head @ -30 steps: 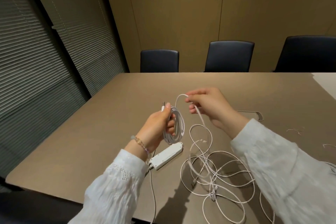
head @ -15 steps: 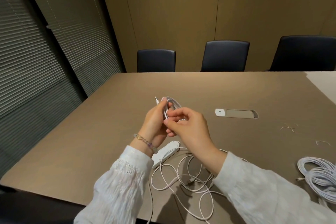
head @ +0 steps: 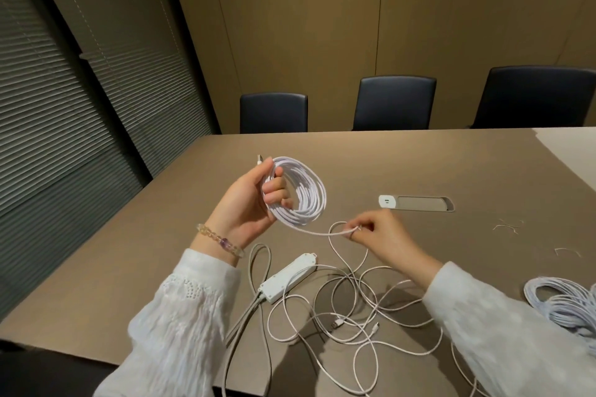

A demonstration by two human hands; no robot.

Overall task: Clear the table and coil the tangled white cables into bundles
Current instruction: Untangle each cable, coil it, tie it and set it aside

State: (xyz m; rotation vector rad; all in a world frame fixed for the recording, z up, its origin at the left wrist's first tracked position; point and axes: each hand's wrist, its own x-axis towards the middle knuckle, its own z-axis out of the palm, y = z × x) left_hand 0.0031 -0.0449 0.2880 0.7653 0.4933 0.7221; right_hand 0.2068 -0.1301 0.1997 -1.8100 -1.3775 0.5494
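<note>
We are gripping the coil (head: 301,193) in our left hand (head: 250,203) above the table (head: 161,235); our right hand (head: 380,237), at four o'clock, is pinching its loose strand, possibly its plug

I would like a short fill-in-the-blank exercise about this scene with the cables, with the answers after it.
1. The left hand holds a white cable coil above the ____.
2. The right hand pinches a loose ____.
3. The power strip lies on the table, nearer the ____ hand.
4. Behind the table stand ____ dark chairs.

Answers: table; cable; left; three
</note>
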